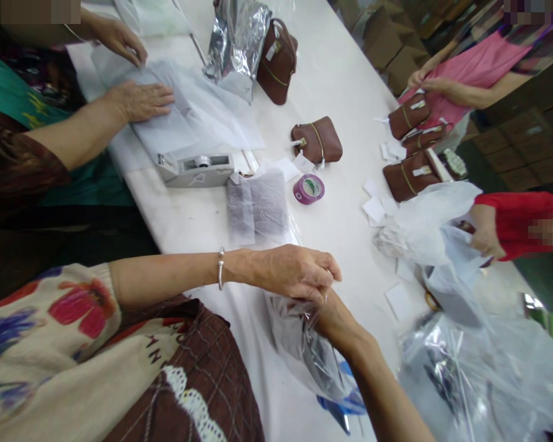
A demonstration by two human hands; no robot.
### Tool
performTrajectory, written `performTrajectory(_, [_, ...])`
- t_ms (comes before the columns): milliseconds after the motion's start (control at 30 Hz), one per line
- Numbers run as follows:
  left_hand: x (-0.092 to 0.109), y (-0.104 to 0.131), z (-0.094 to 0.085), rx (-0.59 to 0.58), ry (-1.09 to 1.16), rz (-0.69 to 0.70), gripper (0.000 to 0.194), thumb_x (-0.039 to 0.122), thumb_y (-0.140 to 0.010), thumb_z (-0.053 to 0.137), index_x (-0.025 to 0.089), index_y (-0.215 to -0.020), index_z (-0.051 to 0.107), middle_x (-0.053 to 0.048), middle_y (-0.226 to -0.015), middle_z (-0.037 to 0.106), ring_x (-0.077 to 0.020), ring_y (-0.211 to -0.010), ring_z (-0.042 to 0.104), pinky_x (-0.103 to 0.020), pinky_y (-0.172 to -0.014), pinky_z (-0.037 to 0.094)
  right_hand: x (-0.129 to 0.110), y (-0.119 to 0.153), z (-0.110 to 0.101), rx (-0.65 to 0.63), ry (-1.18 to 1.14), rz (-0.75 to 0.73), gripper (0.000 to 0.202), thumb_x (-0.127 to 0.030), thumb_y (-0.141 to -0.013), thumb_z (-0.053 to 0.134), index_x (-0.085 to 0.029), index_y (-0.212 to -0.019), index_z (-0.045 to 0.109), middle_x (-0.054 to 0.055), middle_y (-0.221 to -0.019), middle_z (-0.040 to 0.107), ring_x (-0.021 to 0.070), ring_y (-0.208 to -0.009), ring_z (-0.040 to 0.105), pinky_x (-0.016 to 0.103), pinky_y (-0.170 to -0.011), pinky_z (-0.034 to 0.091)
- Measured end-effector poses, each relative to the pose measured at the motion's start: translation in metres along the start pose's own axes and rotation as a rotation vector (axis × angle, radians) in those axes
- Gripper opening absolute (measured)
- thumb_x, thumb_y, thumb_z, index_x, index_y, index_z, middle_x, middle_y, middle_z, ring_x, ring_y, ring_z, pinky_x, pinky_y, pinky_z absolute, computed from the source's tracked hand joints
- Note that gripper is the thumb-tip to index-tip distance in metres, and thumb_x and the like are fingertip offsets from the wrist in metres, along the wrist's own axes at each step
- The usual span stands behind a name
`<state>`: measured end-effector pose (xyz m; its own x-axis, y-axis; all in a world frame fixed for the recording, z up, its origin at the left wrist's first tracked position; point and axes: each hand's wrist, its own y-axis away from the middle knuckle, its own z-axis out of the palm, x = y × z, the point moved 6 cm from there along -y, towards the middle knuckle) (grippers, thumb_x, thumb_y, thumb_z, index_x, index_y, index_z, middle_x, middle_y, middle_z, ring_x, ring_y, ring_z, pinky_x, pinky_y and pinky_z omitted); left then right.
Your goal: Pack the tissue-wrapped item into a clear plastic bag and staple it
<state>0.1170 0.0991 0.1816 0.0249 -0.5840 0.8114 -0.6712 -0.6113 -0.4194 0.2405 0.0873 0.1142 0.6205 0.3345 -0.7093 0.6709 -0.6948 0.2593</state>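
Note:
My left hand (288,270), with a bracelet at its wrist, is closed at the top of a clear plastic bag (290,334) near the table's front edge. My right hand (325,310) is at the same bag, partly beneath the left one, and its fingers are largely hidden. Something pale and grey lies inside the bag. Just beyond my left hand is a flat pouch wrapped in thin white paper (258,209). A purple tape roll (308,189) and a brown bag (320,141) lie farther back.
At the left, a person's hands press white sheets (188,116) beside a grey tape dispenser (200,170). Another brown bag (276,67) stands by silver wrapping (239,43). People handle brown bags (410,175) and plastic at the right. Clear plastic bags (498,374) are heaped lower right.

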Motion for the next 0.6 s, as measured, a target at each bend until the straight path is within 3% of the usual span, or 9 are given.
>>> performTrajectory(200, [0.006, -0.001, 0.001, 0.0, -0.015, 0.008, 0.006, 0.011, -0.086, 0.065, 0.016, -0.083, 0.067, -0.015, -0.121, 0.064, -0.0207, -0.112, 0.061, -0.028, -0.098, 0.048, 0.02, -0.003, 0.008, 0.143, -0.047, 0.173, 0.016, -0.02, -0.075, 0.057, -0.022, -0.079, 0.073, 0.009, -0.083, 0.071, 0.0319, -0.085, 0.067, 0.044, -0.076, 0.055])
performTrajectory(300, [0.004, 0.003, 0.0, 0.026, 0.039, -0.003, 0.005, 0.013, -0.086, 0.066, 0.016, -0.082, 0.067, -0.013, -0.116, 0.066, -0.0193, -0.107, 0.063, -0.028, -0.096, 0.048, 0.011, -0.005, 0.008, 0.116, -0.069, 0.179, 0.018, -0.018, -0.076, 0.057, -0.021, -0.083, 0.073, 0.007, -0.087, 0.072, 0.0286, -0.088, 0.066, 0.04, -0.077, 0.054])
performTrajectory(400, [-0.002, 0.008, -0.004, 0.043, 0.059, -0.011, 0.006, 0.015, -0.087, 0.066, 0.017, -0.082, 0.068, -0.009, -0.101, 0.067, -0.0162, -0.094, 0.063, -0.025, -0.088, 0.049, -0.007, 0.003, -0.011, 0.007, -0.152, 0.211, 0.017, -0.019, -0.079, 0.057, -0.021, -0.08, 0.073, 0.001, -0.075, 0.07, 0.02, -0.07, 0.065, 0.031, -0.067, 0.053])
performTrajectory(467, [-0.006, 0.012, -0.008, 0.059, 0.015, -0.026, 0.002, 0.018, -0.087, 0.067, 0.017, -0.086, 0.068, -0.006, -0.094, 0.065, -0.0149, -0.088, 0.062, -0.024, -0.083, 0.048, -0.019, 0.023, -0.034, -0.033, -0.261, 0.295, 0.018, -0.026, -0.085, 0.056, -0.021, -0.086, 0.074, 0.0, -0.076, 0.071, 0.0181, -0.067, 0.064, 0.029, -0.064, 0.053])
performTrajectory(533, [-0.009, 0.015, -0.013, 0.074, -0.046, -0.031, 0.007, 0.023, -0.088, 0.067, 0.016, -0.088, 0.066, -0.005, -0.091, 0.063, -0.0147, -0.086, 0.061, -0.024, -0.081, 0.047, -0.029, 0.058, -0.056, -0.039, -0.339, 0.384, 0.025, -0.036, -0.091, 0.054, -0.022, -0.097, 0.074, 0.002, -0.088, 0.073, 0.021, -0.079, 0.066, 0.031, -0.071, 0.054])
performTrajectory(600, [-0.01, 0.017, -0.017, 0.062, -0.122, -0.01, 0.012, 0.028, -0.088, 0.067, 0.016, -0.089, 0.065, -0.004, -0.088, 0.063, -0.0149, -0.085, 0.06, -0.024, -0.08, 0.047, -0.037, 0.101, -0.066, -0.031, -0.33, 0.436, 0.032, -0.046, -0.089, 0.059, -0.025, -0.109, 0.073, 0.004, -0.104, 0.073, 0.0264, -0.096, 0.066, 0.036, -0.083, 0.054])
